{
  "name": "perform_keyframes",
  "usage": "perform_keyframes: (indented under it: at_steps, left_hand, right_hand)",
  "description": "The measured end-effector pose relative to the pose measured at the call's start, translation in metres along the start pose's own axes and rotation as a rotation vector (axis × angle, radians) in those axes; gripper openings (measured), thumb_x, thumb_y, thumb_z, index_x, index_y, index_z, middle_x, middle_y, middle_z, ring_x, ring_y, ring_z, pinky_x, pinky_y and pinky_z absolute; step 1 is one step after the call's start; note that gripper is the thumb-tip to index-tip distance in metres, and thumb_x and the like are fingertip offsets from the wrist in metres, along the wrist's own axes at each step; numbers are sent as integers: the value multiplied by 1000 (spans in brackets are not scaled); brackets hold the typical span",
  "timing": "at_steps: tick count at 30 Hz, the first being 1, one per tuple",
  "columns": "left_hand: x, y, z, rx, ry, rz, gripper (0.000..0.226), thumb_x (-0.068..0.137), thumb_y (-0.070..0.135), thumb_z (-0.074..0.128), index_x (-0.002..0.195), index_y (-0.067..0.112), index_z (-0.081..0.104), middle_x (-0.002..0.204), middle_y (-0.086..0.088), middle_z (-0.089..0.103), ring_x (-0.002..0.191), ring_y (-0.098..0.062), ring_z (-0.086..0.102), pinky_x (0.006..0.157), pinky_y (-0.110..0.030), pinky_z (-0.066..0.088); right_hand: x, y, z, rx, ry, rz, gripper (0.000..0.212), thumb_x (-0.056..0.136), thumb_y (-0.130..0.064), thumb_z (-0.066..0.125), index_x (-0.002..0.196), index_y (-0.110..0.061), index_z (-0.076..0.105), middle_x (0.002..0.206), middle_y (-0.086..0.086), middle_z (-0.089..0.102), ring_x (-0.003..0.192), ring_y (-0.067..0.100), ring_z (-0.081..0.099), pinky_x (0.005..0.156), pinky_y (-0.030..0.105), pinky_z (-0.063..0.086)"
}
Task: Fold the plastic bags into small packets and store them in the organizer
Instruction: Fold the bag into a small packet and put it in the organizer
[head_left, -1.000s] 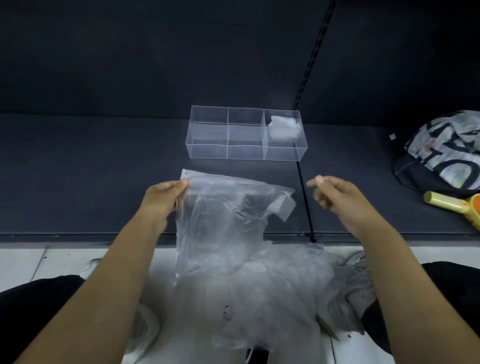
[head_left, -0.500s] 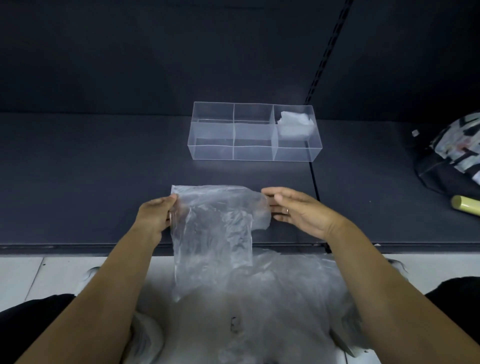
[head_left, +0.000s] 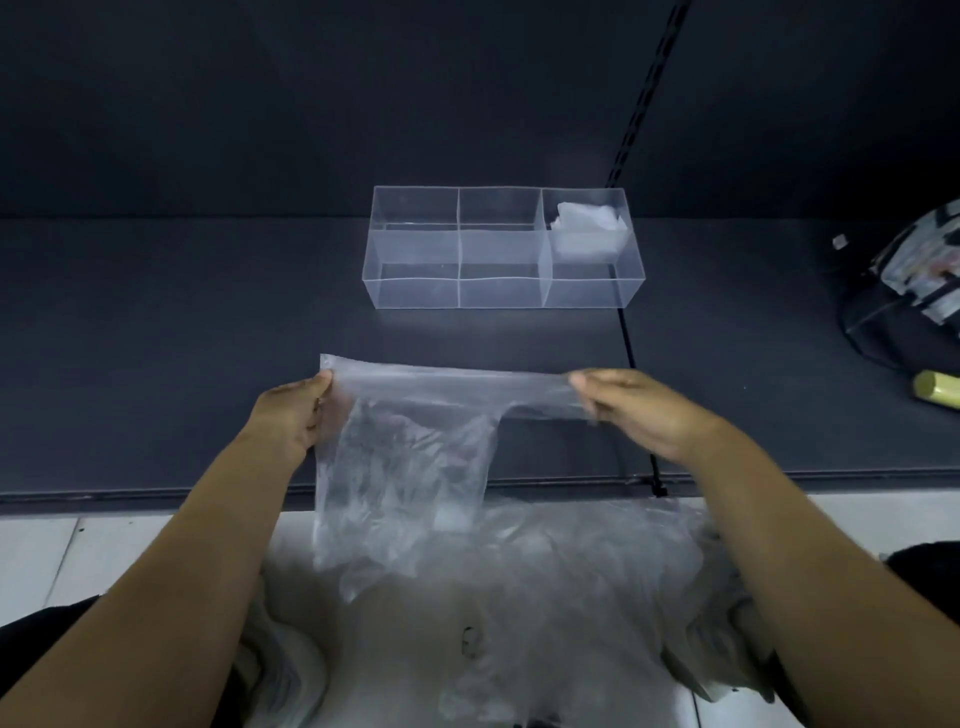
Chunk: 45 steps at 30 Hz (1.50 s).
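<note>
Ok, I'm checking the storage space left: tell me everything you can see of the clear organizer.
The organizer is a clear, plastic-looking rectangular box, open-topped, standing flat on the dark shelf. Dividers make four small compartments and one longer one at its right end, which holds a whitish folded packet; the others look empty. Nothing else touches it.

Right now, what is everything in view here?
Thin clear plastic bag: one, see-through, stretched between both hands.
Clear rectangular plastic organizer: one, transparent, on the shelf.
Folded plastic packet: one, whitish, in the organizer's right compartment.
Loose heap of plastic bags: one, clear, below the hands.
Flat dark shelf: one, dark grey, under the organizer.
Patterned fabric bag: one, black and white, far right on shelf.
Small cylinder: one, yellow-green, right edge, cut off.
Left hand: one, pinches the bag's left corner.
Right hand: one, grips the bag's right end.
</note>
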<state>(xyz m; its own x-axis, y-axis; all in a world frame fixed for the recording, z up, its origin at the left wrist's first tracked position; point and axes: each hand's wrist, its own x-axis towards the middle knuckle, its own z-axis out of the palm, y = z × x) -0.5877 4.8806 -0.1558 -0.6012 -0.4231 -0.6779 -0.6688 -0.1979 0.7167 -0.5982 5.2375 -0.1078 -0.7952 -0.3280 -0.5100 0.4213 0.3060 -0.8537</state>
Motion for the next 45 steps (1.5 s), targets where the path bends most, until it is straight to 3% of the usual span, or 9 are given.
perform_keyframes:
  at_steps: [4, 9, 12, 16, 22, 28, 32, 39, 45]
  left_hand:
    - [-2, 6, 10, 49, -146, 39, 7, 91, 21, 64, 91, 14, 64, 87, -4, 64, 77, -17, 62, 67, -28, 50]
    - [-7, 23, 30, 21, -115, 61, 10, 93, 20, 62, 86, 14, 61, 81, -2, 62, 69, -15, 59, 61, -26, 48]
    - [-11, 29, 29, 11, -133, 61, 18, 96, 27, 57, 105, 12, 59, 91, -1, 63, 77, -13, 61, 62, -25, 48]
    - [-25, 14, 13, 45, -161, 20, 31, 96, 37, 54, 118, 14, 55, 104, -2, 64, 87, -15, 62, 66, -27, 49]
    - [-61, -39, -14, 81, -140, -94, 36, 93, 37, 59, 111, 7, 61, 101, -8, 66, 88, -21, 62, 79, -36, 50]
    - [-95, -71, -13, 88, -156, -216, 21, 84, 31, 72, 91, 13, 65, 72, 0, 66, 66, -18, 69, 56, -26, 52]
    - [-97, -74, -12, -26, -123, -206, 12, 89, 22, 67, 84, 12, 64, 73, -1, 68, 68, -15, 69, 59, -24, 49]
    - [-100, -76, 4, -89, -109, -152, 10, 85, 21, 72, 84, 12, 66, 60, 4, 71, 67, -10, 67, 55, -20, 51]
    - [-103, -85, 14, -29, -48, -96, 15, 82, 26, 75, 77, 13, 69, 65, 1, 69, 56, -8, 60, 52, -16, 48]
  right_hand:
    - [1, -14, -42, 27, 62, 62, 35, 83, -45, 60, 73, -12, 57, 77, 6, 66, 81, 18, 66, 81, 26, 51]
    - [29, -28, -57, -55, 510, -33, 9, 84, -6, 69, 90, -10, 63, 57, -2, 65, 45, 2, 55, 47, 13, 42]
    - [32, -25, -57, -1, 714, -31, 20, 87, -4, 63, 106, -7, 60, 75, 3, 65, 56, 5, 56, 51, 12, 43]
    - [2, -5, -31, -117, 404, -3, 4, 91, -18, 62, 93, -16, 66, 87, 4, 66, 69, 9, 59, 62, 20, 46]
    - [-45, 35, 25, -295, -213, 142, 24, 85, -26, 72, 108, -30, 69, 83, -6, 60, 72, 4, 56, 65, 15, 47]
    - [-45, 42, 50, -356, -53, 88, 6, 79, -29, 77, 84, -27, 74, 96, 8, 68, 87, 12, 59, 82, 23, 47]
    - [-48, 41, 29, -120, -14, 116, 11, 94, -21, 60, 85, -17, 66, 94, 3, 68, 93, 15, 63, 93, 30, 48]
    - [-48, 57, -3, 45, 378, 156, 7, 91, -8, 63, 87, -5, 59, 66, 9, 63, 42, 5, 50, 44, 17, 43]
    - [-42, 76, -23, -24, 608, 130, 23, 81, -7, 74, 99, -4, 60, 68, 10, 63, 48, 11, 50, 44, 14, 44]
